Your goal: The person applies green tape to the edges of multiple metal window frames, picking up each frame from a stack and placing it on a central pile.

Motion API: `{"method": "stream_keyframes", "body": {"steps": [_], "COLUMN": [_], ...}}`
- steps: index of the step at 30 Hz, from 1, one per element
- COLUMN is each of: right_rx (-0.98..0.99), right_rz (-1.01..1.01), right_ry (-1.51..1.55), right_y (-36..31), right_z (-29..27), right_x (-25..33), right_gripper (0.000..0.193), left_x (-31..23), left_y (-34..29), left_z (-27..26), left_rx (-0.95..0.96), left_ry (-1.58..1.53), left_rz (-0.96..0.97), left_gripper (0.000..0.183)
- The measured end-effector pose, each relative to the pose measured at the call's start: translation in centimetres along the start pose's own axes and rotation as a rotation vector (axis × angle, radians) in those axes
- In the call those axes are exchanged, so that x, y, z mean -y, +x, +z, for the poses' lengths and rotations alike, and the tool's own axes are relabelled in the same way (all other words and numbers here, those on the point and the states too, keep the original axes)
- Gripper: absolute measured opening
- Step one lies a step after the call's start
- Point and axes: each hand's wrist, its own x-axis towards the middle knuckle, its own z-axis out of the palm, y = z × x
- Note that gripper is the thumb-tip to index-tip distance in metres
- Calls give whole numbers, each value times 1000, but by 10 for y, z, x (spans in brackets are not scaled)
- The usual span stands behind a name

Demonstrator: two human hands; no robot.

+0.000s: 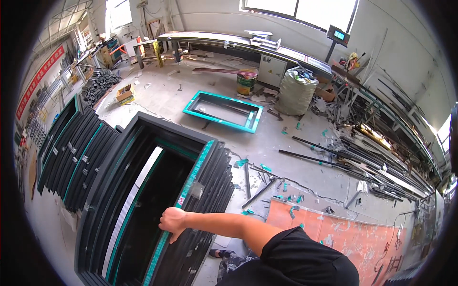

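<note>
My right hand reaches in from the lower right, its bare forearm crossing toward a stack of dark grey window frames. It grips the near long side of the front window frame, with fingers bent over the edge and thumb on the near side. Teal protective tape runs along that side. The frame's inside looks dark, and a white strip with teal beside it lies along the inner far side. My left hand is not in view.
More stacked frames stand at left. Behind lies a teal-taped frame on the floor, near a bucket and bulging sack. Long bars and offcuts litter the right. An orange sheet covers floor near me.
</note>
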Motion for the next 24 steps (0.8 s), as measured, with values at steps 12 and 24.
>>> {"method": "stream_keyframes", "body": {"steps": [12, 24], "right_rx": [-49, -55], "right_rz": [-25, -20], "right_ry": [23, -46], "right_y": [-13, -10], "right_z": [-7, -7], "right_x": [0, 6], "right_gripper": [55, 55], "left_x": [-4, -1], "left_y": [-6, -3], "left_z": [-10, 0], "left_rx": [97, 136], "left_ry": [22, -121], "left_rz": [-61, -168], "left_gripper": [54, 47]}}
